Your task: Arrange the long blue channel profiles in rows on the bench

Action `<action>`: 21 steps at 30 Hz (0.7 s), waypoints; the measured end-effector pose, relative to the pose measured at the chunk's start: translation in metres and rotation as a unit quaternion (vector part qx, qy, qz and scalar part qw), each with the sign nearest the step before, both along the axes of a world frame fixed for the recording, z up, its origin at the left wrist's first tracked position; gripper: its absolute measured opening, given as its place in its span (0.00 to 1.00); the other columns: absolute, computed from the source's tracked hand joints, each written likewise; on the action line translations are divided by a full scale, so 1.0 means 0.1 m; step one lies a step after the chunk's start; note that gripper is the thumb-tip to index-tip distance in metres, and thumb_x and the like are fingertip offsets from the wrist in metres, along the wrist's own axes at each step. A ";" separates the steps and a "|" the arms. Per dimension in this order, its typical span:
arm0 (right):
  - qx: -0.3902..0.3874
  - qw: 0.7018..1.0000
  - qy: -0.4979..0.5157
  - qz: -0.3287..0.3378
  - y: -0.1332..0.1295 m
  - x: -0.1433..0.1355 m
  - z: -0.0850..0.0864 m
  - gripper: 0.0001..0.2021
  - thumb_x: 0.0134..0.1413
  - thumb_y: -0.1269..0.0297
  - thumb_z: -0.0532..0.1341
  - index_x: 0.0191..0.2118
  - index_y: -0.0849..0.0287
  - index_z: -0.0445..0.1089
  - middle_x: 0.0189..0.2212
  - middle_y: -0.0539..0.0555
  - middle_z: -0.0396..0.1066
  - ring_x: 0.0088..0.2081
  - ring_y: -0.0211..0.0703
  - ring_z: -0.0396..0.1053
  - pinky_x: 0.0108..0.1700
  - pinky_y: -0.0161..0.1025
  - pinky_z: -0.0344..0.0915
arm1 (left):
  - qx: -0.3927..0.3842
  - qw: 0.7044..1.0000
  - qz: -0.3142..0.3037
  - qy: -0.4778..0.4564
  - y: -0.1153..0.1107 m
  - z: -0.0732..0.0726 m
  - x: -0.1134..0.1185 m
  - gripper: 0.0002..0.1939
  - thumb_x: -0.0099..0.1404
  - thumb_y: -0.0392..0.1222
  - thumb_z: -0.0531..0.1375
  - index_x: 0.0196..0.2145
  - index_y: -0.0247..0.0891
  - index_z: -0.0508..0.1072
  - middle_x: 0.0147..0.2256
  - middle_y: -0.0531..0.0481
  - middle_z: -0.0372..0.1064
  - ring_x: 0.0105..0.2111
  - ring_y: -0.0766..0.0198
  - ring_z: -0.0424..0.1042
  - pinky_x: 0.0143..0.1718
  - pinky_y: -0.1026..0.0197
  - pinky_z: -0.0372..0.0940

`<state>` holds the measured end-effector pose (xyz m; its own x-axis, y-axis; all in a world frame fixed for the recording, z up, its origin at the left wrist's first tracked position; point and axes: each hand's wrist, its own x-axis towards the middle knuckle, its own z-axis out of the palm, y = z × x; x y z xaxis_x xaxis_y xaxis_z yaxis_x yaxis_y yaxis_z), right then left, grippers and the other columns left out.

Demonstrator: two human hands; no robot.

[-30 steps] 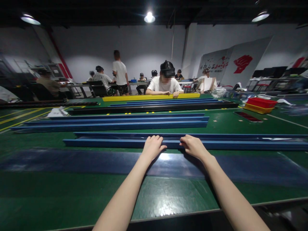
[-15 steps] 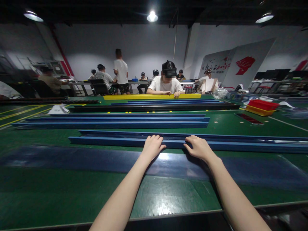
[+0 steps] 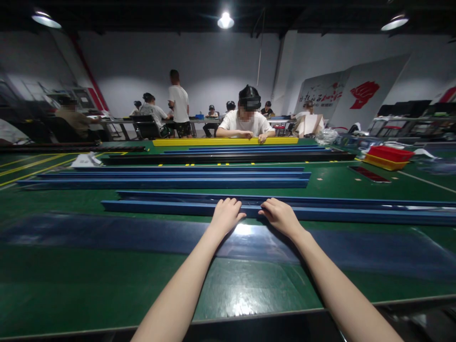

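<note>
A long blue channel profile (image 3: 171, 208) lies across the green table in front of me. My left hand (image 3: 227, 216) grips its near wall, fingers hooked over the top edge and thumb on the near side. Close by on the right, my right hand (image 3: 280, 213) is closed over the same wall, its fingertips inside the channel. Clear film shows inside the channel toward the right. Nearer me, a long strip of clear bluish plastic film (image 3: 142, 235) lies flat under my forearms.
More blue profiles (image 3: 164, 184) and a black profile (image 3: 228, 158) lie beyond. Across the table a co-worker (image 3: 245, 121) holds a yellow profile (image 3: 199, 142). At right are a phone (image 3: 369, 174) and red and yellow bins (image 3: 388, 156). The green table (image 3: 89, 294) ends close to me.
My right hand has slid left along the blue profile's near wall, closer to my left hand. My left hand has stayed in place.
</note>
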<state>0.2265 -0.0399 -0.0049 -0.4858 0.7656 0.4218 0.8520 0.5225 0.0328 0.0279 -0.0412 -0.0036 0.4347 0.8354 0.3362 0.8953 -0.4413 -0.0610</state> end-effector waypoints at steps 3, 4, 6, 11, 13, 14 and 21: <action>-0.003 1.000 0.006 -0.003 0.00 0.02 0.02 0.13 0.59 0.61 0.51 0.32 0.59 0.69 0.30 0.54 0.69 0.35 0.41 0.64 0.35 0.34 0.55 | 0.001 1.000 -0.002 0.001 0.00 0.00 0.00 0.12 0.61 0.49 0.55 0.35 0.38 0.67 0.38 0.48 0.68 0.40 0.57 0.65 0.37 0.57 0.55; -0.005 1.000 0.004 -0.005 -0.01 0.02 0.03 0.13 0.59 0.61 0.51 0.32 0.59 0.69 0.30 0.54 0.70 0.35 0.41 0.64 0.35 0.34 0.54 | 0.001 1.000 -0.002 0.001 0.00 0.00 0.00 0.12 0.61 0.49 0.55 0.35 0.38 0.67 0.38 0.47 0.68 0.40 0.57 0.65 0.37 0.58 0.55; -0.010 1.000 0.001 -0.008 -0.01 0.01 0.05 0.12 0.59 0.62 0.51 0.31 0.59 0.70 0.30 0.54 0.70 0.35 0.41 0.65 0.35 0.34 0.54 | 0.001 1.000 -0.002 0.000 -0.01 0.01 0.00 0.12 0.61 0.49 0.55 0.35 0.38 0.67 0.38 0.47 0.68 0.41 0.57 0.65 0.38 0.58 0.55; -0.011 1.000 -0.003 -0.005 -0.01 0.01 0.09 0.12 0.58 0.62 0.52 0.32 0.59 0.70 0.29 0.54 0.70 0.34 0.40 0.65 0.33 0.34 0.53 | 0.000 1.000 0.000 -0.007 -0.01 0.02 0.01 0.13 0.61 0.50 0.55 0.37 0.37 0.67 0.39 0.46 0.68 0.41 0.57 0.65 0.38 0.57 0.55; -0.009 1.000 -0.007 -0.008 -0.01 0.04 0.09 0.12 0.58 0.63 0.52 0.31 0.60 0.70 0.29 0.54 0.70 0.34 0.40 0.65 0.32 0.34 0.53 | 0.000 1.000 -0.001 -0.011 -0.01 0.02 0.00 0.13 0.61 0.50 0.55 0.37 0.37 0.67 0.39 0.46 0.68 0.41 0.56 0.65 0.39 0.57 0.55; -0.010 1.000 -0.009 -0.011 -0.02 0.06 0.09 0.11 0.58 0.63 0.53 0.31 0.60 0.70 0.29 0.54 0.70 0.34 0.40 0.66 0.32 0.34 0.53 | 0.001 1.000 -0.001 -0.012 -0.01 0.02 0.01 0.13 0.61 0.50 0.55 0.37 0.37 0.67 0.39 0.46 0.68 0.42 0.56 0.65 0.39 0.57 0.55; -0.021 0.999 -0.004 -0.039 -0.03 0.24 0.10 0.09 0.55 0.64 0.54 0.30 0.59 0.70 0.30 0.54 0.71 0.33 0.40 0.66 0.31 0.33 0.54 | 0.005 1.000 -0.012 -0.011 -0.01 0.03 0.01 0.14 0.60 0.50 0.57 0.38 0.38 0.67 0.39 0.47 0.68 0.41 0.57 0.64 0.38 0.57 0.55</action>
